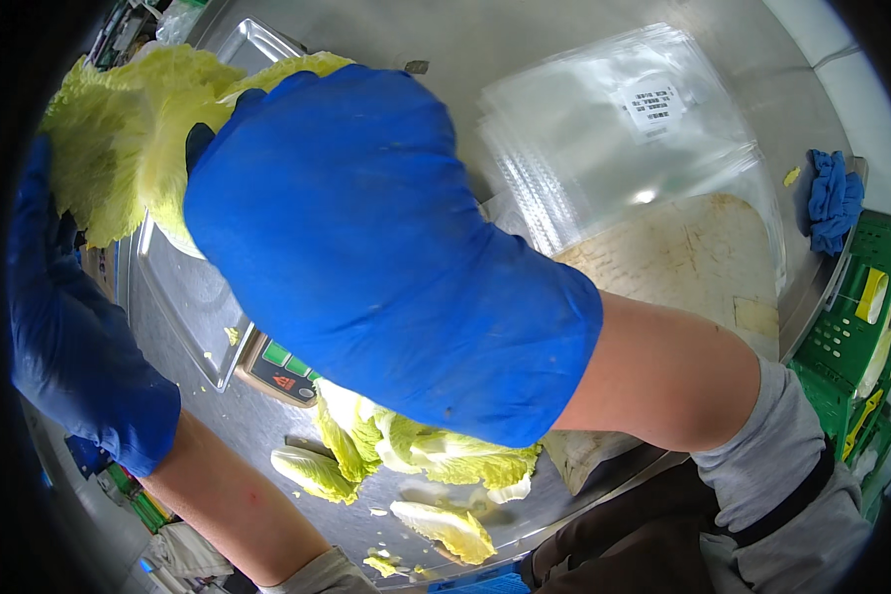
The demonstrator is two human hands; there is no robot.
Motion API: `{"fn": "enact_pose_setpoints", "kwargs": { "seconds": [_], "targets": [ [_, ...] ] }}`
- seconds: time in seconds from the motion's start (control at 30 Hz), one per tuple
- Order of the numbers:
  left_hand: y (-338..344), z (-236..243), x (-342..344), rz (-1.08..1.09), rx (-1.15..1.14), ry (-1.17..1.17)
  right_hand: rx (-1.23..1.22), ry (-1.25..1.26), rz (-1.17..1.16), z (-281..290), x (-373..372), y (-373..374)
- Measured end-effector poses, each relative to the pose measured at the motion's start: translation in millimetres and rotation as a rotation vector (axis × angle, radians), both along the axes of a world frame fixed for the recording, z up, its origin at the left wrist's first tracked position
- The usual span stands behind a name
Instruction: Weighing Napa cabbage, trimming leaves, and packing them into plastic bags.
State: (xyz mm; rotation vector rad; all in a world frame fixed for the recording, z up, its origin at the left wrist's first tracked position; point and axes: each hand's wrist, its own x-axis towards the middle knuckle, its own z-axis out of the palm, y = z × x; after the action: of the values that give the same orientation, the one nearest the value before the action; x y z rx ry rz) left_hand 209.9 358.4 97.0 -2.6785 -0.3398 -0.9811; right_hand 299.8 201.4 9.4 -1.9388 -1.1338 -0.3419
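Observation:
Large yellow-green napa cabbage leaves (134,124) are held up between my two blue-gloved hands at the upper left. My left hand (79,337) grips their outer edge, its fingertips partly behind the leaf. My right hand (337,228) reaches across the middle, close to the camera, closed on the leaves' inner side; most of its fingers are hidden behind the glove. Under the right hand stands a kitchen scale (277,371), mostly covered, beside a shallow metal tray (173,297). Loose cabbage leaves (416,450) lie on the metal table below the right hand.
Stacked clear plastic bags (604,129) with a white label lie at the upper right. A worn cutting board (683,247) sits beneath my right forearm. A crumpled blue glove (835,201) rests at the table's right edge, above green crates (846,332). Cabbage scraps (381,564) lie near the front edge.

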Motion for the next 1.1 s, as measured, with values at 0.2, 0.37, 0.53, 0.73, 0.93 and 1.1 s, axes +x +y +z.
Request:
{"fn": "enact_pose_setpoints", "kwargs": {
  "seconds": [0.2,0.37,0.53,0.73,0.93,1.1],
  "targets": [
    [-11.1,-7.4,9.6,-0.15,-0.382,-0.174,-0.1,-0.049,0.138,7.9,8.9,14.3],
    [-24.8,-0.5,16.9,-0.082,-0.607,-0.383,-0.158,0.027,0.188,20.3,-1.1,61.3],
    [-27.6,-13.0,20.8,-0.099,-0.748,-0.407,-0.214,0.014,0.169,0.2,-13.3,105.4],
    [-37.0,-28.4,16.7,-0.162,-0.809,-0.382,-0.551,-0.095,0.407,24.6,14.6,15.8],
    [-69.3,-43.8,11.8,-0.326,-1.026,-0.096,-0.057,0.081,0.257,-0.2,11.2,-71.4],
    [-80.1,-50.8,1.9,-0.374,-0.907,-0.088,0.402,0.55,0.237,-21.4,75.0,-71.2]
  ]
}}
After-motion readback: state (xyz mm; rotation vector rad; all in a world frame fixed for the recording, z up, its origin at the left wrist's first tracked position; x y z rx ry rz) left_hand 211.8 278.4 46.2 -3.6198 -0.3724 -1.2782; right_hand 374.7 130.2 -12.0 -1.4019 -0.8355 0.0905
